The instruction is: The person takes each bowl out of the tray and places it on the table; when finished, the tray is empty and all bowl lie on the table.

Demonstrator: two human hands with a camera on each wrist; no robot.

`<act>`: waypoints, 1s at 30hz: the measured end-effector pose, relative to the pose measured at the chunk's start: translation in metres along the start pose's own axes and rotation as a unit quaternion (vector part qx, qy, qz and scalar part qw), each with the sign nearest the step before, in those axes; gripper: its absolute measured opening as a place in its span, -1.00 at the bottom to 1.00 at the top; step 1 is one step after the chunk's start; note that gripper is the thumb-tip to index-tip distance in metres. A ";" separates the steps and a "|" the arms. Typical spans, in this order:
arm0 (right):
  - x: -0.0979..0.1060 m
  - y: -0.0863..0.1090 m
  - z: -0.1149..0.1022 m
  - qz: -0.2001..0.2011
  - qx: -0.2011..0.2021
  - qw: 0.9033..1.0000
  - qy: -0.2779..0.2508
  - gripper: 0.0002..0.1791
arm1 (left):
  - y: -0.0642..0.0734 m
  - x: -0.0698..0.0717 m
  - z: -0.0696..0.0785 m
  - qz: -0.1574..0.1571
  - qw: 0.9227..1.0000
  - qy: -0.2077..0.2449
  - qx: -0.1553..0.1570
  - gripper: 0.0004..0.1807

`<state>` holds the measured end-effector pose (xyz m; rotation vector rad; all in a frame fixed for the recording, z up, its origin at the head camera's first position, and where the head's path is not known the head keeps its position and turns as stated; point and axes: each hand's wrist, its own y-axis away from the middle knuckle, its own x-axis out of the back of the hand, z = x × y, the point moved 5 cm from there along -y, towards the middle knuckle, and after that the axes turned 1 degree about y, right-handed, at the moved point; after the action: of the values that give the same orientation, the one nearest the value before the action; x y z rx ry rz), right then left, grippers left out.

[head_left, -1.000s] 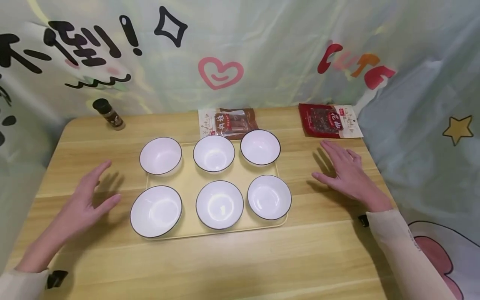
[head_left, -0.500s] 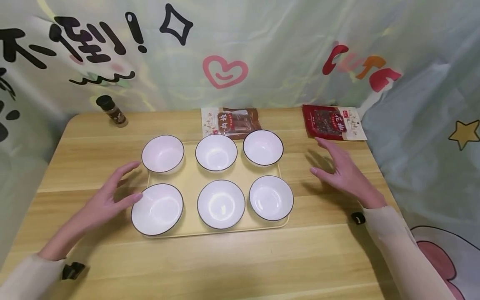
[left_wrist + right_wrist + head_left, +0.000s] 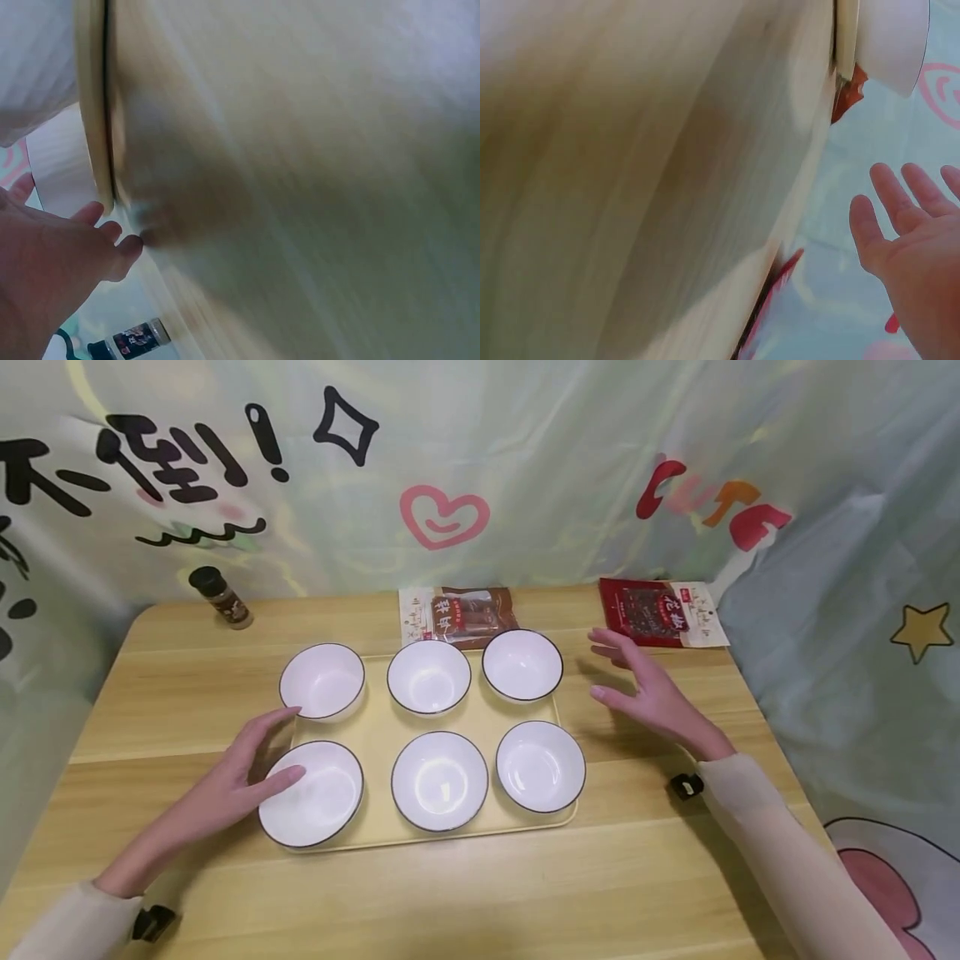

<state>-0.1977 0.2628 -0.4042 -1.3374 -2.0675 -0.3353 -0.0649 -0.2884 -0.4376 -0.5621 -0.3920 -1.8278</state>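
A pale yellow tray point(image 3: 377, 760) lies on the wooden table, carrying several white bowls with dark rims in two rows. My left hand point(image 3: 225, 789) is at the tray's left side with fingers extended. Its thumb overlaps the front left bowl point(image 3: 318, 806), and its fingertips come right to the back left bowl point(image 3: 322, 681). In the left wrist view, fingers reach the end of the tray's edge point(image 3: 91, 112). To the right of the tray, my right hand point(image 3: 648, 693) hovers with fingers spread, holding nothing. The front right bowl point(image 3: 540, 766) and back right bowl point(image 3: 522, 665) are nearest it.
A brown and white spice packet point(image 3: 457, 614) lies behind the tray. At the back right is a red packet point(image 3: 652, 614) beyond my right hand. A black-capped spice jar point(image 3: 221, 599) stands at the back left. A printed cloth point(image 3: 540, 468) hangs behind the table.
My left hand has moved right, from beside the tray up to its left edge and over the front left bowl. My right hand has moved left, closer to the tray. The bowls keep their places.
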 end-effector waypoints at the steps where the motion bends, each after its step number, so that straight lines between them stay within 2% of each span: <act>1: -0.002 -0.002 -0.001 -0.003 -0.001 1.000 -0.007 -0.07 | 0.000 0.000 0.000 -0.002 1.000 0.005 0.002 -0.07; 5: -0.012 -0.011 -0.004 -0.018 -0.017 0.999 -0.038 -0.06 | -0.002 -0.001 -0.003 -0.010 1.000 0.017 0.012 -0.14; 9: -0.024 -0.021 -0.006 -0.039 -0.034 0.997 -0.056 0.02 | -0.003 -0.002 -0.008 -0.011 1.000 0.015 0.008 -0.20; 16: -0.042 -0.038 -0.006 -0.062 -0.052 0.995 -0.066 0.17 | -0.003 -0.005 -0.010 0.006 1.000 0.011 0.004 -0.24; 24: -0.056 -0.050 -0.004 -0.088 -0.054 0.993 -0.063 0.39 | -0.004 -0.010 -0.008 0.029 0.999 0.026 0.019 -0.30; 30: -0.064 -0.056 -0.005 -0.103 -0.068 0.990 -0.068 0.44 | -0.004 -0.011 -0.008 0.042 0.998 0.037 0.027 -0.30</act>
<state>-0.2274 0.1889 -0.4338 -1.2574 -2.3402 -0.4953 -0.0669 -0.2828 -0.4497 -0.4655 -0.3611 -1.7464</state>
